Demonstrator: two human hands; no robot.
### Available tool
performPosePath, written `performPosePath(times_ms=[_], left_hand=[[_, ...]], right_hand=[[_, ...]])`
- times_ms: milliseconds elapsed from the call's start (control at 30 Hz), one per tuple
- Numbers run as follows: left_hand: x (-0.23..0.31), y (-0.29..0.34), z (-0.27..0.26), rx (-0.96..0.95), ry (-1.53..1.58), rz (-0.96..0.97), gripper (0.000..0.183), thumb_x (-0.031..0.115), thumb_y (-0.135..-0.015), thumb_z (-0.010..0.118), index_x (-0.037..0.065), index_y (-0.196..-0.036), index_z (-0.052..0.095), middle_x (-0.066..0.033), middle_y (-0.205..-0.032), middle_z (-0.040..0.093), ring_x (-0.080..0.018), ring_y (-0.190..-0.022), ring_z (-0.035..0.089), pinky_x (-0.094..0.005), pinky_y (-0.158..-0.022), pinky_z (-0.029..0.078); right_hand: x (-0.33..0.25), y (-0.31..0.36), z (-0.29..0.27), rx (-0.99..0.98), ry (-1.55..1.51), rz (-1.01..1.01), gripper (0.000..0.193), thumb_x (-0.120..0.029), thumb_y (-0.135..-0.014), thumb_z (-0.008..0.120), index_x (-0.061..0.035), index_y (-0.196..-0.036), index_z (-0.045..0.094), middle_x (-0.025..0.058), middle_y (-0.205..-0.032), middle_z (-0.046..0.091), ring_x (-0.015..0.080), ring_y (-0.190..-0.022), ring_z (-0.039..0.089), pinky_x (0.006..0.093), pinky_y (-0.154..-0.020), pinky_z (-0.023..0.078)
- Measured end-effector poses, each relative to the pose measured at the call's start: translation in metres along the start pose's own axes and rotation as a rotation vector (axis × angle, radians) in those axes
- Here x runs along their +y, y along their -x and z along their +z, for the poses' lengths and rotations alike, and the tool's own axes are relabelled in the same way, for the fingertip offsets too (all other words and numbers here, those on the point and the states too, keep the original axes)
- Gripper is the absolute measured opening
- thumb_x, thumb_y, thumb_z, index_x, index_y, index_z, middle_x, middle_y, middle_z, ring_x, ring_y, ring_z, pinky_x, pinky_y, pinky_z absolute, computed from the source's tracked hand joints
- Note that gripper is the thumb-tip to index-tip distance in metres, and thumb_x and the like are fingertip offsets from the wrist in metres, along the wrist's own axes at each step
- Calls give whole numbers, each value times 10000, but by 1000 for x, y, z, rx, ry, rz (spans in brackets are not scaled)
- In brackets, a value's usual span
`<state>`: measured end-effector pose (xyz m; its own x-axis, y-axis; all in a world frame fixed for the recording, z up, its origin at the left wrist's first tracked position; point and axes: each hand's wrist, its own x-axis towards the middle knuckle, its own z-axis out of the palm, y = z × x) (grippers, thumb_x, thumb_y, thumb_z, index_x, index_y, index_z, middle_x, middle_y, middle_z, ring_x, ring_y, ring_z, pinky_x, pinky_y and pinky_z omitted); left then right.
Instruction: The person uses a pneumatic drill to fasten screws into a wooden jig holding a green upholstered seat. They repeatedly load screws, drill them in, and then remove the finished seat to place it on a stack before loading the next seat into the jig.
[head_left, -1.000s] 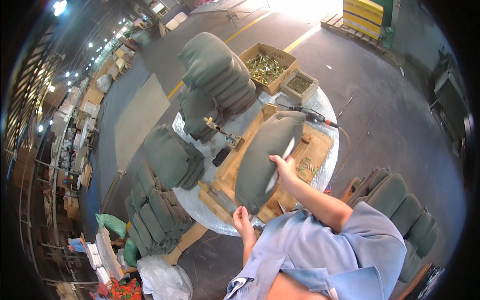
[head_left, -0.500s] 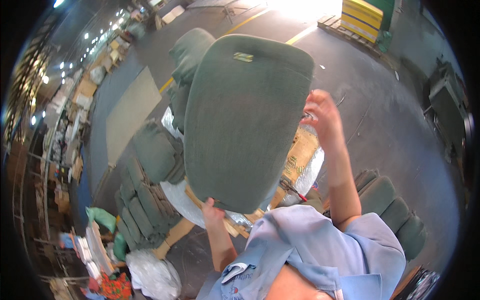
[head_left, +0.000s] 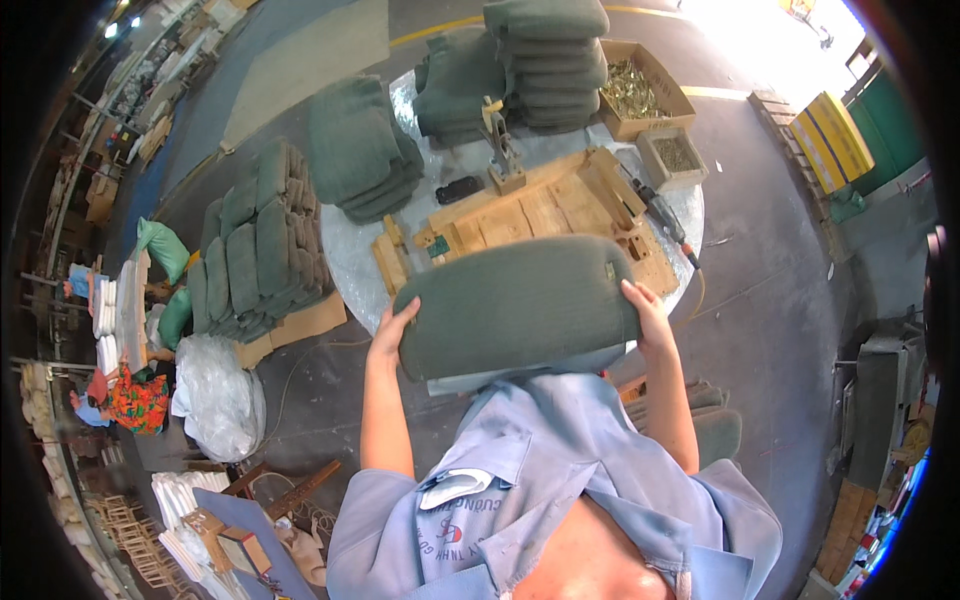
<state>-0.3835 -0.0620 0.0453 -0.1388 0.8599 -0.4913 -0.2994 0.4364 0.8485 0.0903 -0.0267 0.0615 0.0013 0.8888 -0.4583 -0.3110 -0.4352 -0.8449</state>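
A dark green fabric-covered seat pad lies lengthwise across in front of my chest, at the near edge of the round table. My left hand grips its left end, thumb on top. At its right end my right hand holds on the same way. A small yellowish tag shows near the pad's right end. Just beyond the pad is a wooden jig with raised side blocks. A clamp stands at the jig's far side. To its right lies a hand-held power tool with a hose.
Several green pads are stacked at the table's back; more pads lie at its left. A cardboard box of small metal pieces and a smaller box stand back right. A pad pile and plastic bag are on the left.
The seat pad has come down from a raised, upright position to lie crosswise near my body. My right hand, earlier off its edge, now grips the right end; the jig is uncovered.
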Motion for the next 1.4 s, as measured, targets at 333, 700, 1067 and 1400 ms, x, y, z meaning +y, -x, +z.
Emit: performPosePath(times_ms=[333,700,1067,1400], left_hand=[[28,-50,24,-70,-115,-162,779,624,-1067,519,109,-1632,370,-116,-1553,521,-257,-1326,586,-426,-1030,528],[-47,-29,94,-548,639,-75,786,592,-1055,568,71,-1613,384,-119,-1496,560,-270,-1312,585,-438,-1045,516],[-114,21,13,-325,420,-193,709,442,-1042,642,41,-1580,412,-108,-1470,570,-263,-1312,578,-436,-1069,504],[-22,6,72,-28,541,-104,683,108,-902,748,-4,-1517,473,-146,-1437,596,-330,-1357,564,-501,-1130,491]], right_hand=[[-138,51,120,-686,-210,-502,770,-356,-911,816,57,-1481,504,113,-1195,707,182,-1049,712,309,-885,570],[7,-17,100,-674,170,-169,1138,-813,-714,818,16,-1457,579,94,-1382,655,211,-1341,556,380,-1140,409],[67,-20,107,-46,-27,-153,443,-404,-1113,571,10,-1233,678,8,-1077,711,82,-969,621,271,-870,513],[27,-77,166,-253,89,-253,433,-376,-1119,565,-15,-1351,619,27,-1168,703,127,-1012,651,307,-914,517]])
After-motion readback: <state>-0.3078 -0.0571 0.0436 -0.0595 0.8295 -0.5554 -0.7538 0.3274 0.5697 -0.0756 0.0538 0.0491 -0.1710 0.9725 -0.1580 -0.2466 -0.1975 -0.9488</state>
